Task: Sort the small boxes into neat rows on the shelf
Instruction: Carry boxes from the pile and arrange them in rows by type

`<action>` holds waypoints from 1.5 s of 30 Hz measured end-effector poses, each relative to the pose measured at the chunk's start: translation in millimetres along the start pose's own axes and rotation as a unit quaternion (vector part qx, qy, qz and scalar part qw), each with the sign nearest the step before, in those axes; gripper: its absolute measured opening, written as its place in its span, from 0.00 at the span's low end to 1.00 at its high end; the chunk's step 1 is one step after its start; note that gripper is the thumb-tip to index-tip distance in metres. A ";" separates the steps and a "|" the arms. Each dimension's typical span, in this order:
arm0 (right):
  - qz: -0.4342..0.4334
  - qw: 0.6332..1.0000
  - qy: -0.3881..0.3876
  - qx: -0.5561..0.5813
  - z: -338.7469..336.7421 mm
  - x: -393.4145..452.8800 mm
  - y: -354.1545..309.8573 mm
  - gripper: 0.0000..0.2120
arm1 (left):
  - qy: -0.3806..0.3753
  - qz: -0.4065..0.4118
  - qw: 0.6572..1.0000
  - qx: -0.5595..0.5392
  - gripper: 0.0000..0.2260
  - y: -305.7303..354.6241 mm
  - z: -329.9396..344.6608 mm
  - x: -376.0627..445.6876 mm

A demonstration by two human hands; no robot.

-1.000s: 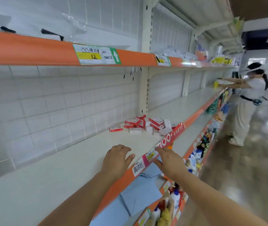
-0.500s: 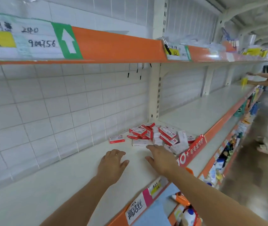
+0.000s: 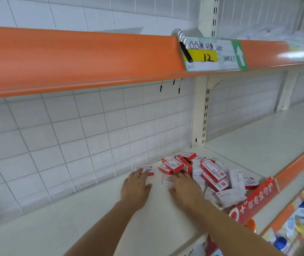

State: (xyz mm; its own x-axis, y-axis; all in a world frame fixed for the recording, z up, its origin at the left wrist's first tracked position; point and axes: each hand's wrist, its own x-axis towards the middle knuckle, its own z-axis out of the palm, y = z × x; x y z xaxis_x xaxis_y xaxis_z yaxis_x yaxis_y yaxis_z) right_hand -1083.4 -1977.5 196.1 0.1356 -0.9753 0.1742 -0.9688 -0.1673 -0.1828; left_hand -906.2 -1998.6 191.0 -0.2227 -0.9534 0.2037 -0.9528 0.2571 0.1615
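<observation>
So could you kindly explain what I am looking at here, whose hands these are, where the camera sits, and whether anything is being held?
The camera is worn on a person's head, looking forward and down, so both arms are that person's own. The white shelf carries a jumbled pile of small boxes, red and white, some marked as staples. One lone box lies apart on the left. The left hand reaches it with straight fingers; the right hand lies flat at the pile's edge. Neither hand grips anything yet.
</observation>
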 end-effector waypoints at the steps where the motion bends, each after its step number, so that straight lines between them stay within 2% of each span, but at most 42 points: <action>1: 0.003 1.000 0.000 0.003 1.1 0.2 0.7 0.22 | -0.001 -0.001 1.000 0.004 0.23 1.1 0.6 6.6; 9: 0.013 1.000 0.005 0.020 5.6 5.4 3.0 0.21 | -0.059 -0.005 0.997 0.040 0.23 3.9 12.2 44.6; 13: 0.022 0.999 0.017 0.015 5.8 6.2 -0.1 0.22 | -0.019 0.021 0.999 0.039 0.19 -0.1 12.3 41.5; 16: 0.031 0.999 0.022 0.018 2.5 5.3 -1.4 0.20 | -0.019 0.031 0.999 0.030 0.17 -4.0 10.4 33.5; 25: 0.030 0.999 -0.018 0.022 -2.2 -16.9 -18.6 0.22 | -0.018 -0.005 0.999 -0.033 0.16 -15.1 -0.6 -14.3; 34: -0.054 0.997 -0.052 0.027 -6.9 -46.2 -48.9 0.22 | -0.015 -0.090 0.995 -0.031 0.16 -18.6 -27.5 -82.9; 45: -0.186 0.978 -0.044 0.089 -11.5 -88.0 -93.5 0.20 | 0.029 -0.199 0.980 -0.005 0.16 -18.1 -55.5 -175.4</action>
State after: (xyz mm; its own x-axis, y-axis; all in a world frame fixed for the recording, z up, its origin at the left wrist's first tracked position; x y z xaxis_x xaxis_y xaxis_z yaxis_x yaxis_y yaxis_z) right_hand -1007.1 -1874.3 209.0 0.4958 -0.8498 0.1790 -0.7988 -0.5271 -0.2899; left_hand -838.4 -1827.3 205.9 0.1776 -0.9679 0.1778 -0.9600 -0.1306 0.2477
